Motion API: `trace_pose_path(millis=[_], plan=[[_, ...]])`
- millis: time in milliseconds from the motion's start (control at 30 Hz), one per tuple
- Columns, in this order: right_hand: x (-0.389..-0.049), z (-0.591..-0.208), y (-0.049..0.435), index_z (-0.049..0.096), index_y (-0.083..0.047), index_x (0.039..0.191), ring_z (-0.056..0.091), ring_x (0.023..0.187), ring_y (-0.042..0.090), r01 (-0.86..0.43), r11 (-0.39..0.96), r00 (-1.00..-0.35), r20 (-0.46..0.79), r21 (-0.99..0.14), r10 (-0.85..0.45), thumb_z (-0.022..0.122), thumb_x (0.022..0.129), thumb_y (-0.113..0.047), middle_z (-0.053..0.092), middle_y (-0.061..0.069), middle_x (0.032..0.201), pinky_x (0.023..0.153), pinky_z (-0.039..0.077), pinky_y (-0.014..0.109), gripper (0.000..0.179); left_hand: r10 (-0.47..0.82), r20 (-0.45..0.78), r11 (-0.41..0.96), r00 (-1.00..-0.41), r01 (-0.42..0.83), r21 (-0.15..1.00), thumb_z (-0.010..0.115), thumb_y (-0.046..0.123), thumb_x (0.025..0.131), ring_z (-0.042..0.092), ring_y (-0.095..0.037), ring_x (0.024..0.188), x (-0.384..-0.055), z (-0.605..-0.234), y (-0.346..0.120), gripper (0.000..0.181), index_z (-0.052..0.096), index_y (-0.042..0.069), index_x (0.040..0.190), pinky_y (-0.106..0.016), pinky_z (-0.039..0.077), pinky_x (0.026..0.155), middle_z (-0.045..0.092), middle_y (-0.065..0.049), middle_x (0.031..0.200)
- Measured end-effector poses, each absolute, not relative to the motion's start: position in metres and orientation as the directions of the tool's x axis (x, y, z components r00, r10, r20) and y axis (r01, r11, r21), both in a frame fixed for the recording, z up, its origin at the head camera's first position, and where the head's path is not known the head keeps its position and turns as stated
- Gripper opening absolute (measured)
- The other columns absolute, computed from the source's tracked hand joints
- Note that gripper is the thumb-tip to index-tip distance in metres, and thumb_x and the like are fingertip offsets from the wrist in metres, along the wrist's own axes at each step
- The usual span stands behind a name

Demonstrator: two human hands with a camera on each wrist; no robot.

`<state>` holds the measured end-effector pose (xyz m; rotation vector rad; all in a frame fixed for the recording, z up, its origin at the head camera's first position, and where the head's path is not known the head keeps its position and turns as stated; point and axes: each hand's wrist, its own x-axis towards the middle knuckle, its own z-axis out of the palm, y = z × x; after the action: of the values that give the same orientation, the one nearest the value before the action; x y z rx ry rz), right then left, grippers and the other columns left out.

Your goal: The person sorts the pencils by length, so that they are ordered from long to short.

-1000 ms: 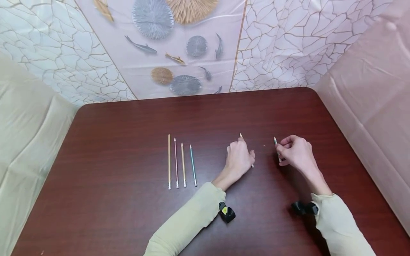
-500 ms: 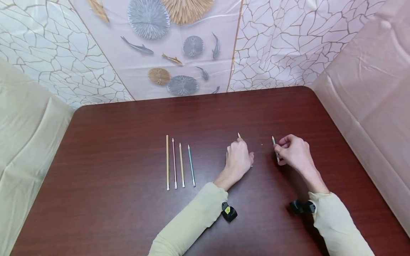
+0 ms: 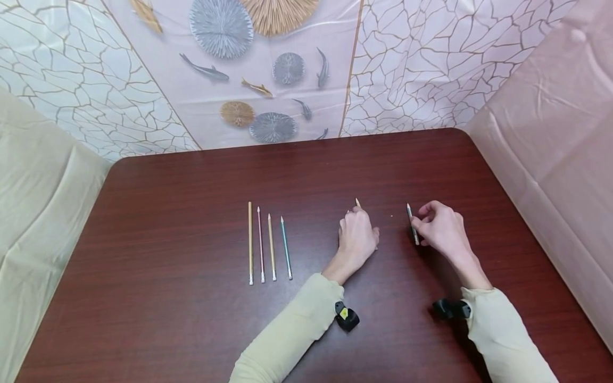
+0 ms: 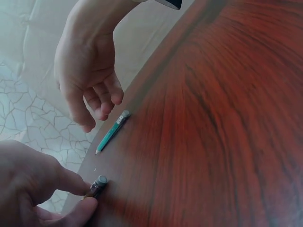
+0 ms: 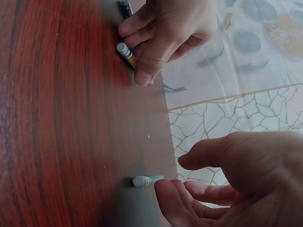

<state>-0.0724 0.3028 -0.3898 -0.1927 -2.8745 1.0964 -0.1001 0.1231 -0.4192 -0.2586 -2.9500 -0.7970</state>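
My left hand (image 3: 356, 239) pinches a short yellow pencil (image 5: 131, 59) between thumb and fingers, low over the table. In the head view only its sharpened tip clearly shows beyond the knuckles. A second, dark pencil end (image 5: 125, 9) lies beside the left fingers in the right wrist view, mostly hidden. A short teal pencil (image 4: 111, 132) with an eraser lies on the table to the right. Beside it is my right hand (image 3: 442, 226), thumb and fingers spread apart and holding nothing. The right fingertips (image 5: 166, 189) are close to the teal pencil; whether they touch I cannot tell.
Left of the hands several pencils lie side by side: a long tan one (image 3: 250, 244), a pink one (image 3: 261, 244), a yellow one (image 3: 272, 247) and a teal one (image 3: 286, 247). The dark wooden table (image 3: 182, 319) meets patterned cloth (image 3: 273, 80) behind.
The right fingers have loosened from the teal pencil, and more of its eraser end shows now. The left hand stays nearly in place, with another tip now showing by its knuckles.
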Motion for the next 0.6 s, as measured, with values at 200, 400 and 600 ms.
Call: trace_pose_path(millis=[200,400,600], plan=[[-0.0732,-0.3917,0.3035,0.058,0.008,0.102,0.066,0.047,0.022,0.094,0.744,-0.99,0.014,-0.662,0.137,0.064,0.089,-0.011,0.069,0.017,0.075,0.044,0.051,0.027,0.023,0.141,0.122,0.851,-0.982,0.184,0.492,0.078,0.019,0.08,0.071,-0.031,0.074,-0.1007,-0.4192,0.1246,0.027,0.062,0.002,0.091,-0.037,0.056,0.057,0.068,-0.011,0.08],[-0.0738,-0.3926,0.3033,0.059,0.007,0.101,0.065,0.046,0.02,0.097,0.75,-0.99,0.014,-0.654,0.14,0.064,0.089,-0.011,0.068,0.015,0.074,0.045,0.05,0.026,0.023,0.145,0.116,0.85,-0.983,0.184,0.494,0.071,0.009,0.078,0.07,-0.032,0.071,-0.1019,-0.4177,0.1271,0.011,0.063,0.004,0.083,-0.037,0.055,0.054,0.067,-0.011,0.077],[-0.0747,-0.3934,0.3025,0.059,0.007,0.101,0.065,0.047,0.02,0.108,0.762,-0.989,0.007,-0.639,0.146,0.063,0.088,-0.011,0.068,0.015,0.075,0.047,0.051,0.026,0.023,0.154,0.102,0.848,-0.983,0.184,0.497,0.071,0.009,0.075,0.07,-0.032,0.071,-0.1037,-0.4164,0.1275,0.007,0.064,0.007,0.075,-0.037,0.054,0.053,0.067,-0.011,0.077]])
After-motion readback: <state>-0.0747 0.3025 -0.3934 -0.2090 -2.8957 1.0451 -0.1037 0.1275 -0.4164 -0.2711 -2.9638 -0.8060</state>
